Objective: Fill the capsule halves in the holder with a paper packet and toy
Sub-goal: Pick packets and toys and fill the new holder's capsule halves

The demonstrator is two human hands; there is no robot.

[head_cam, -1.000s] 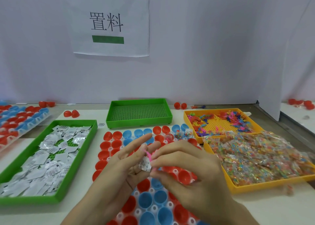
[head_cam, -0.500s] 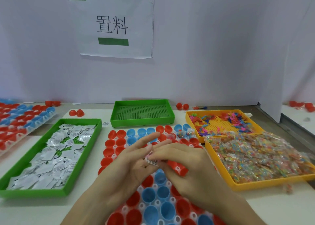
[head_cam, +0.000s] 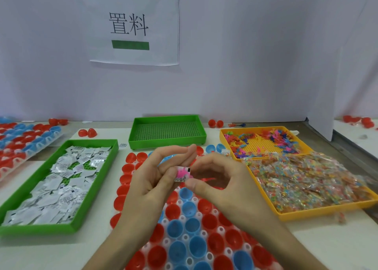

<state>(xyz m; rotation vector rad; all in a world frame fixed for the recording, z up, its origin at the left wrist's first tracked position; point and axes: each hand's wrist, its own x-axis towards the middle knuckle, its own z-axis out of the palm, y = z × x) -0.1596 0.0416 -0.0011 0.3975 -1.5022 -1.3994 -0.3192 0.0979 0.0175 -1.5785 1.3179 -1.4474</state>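
Over the holder: both hands meet, pairing one fill before dropping it, I'd guess.
left hand: pinching paper packet and pink toy.
right hand: curled, thumb steadying the packet.

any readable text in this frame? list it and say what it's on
"置料": white paper sign taped to the back wall, with plain green bars above and below the characters.
Paper packets in the green tray: black print, too small to read.
Packet held between the hands: print too blurred to read.
Nothing else legible.
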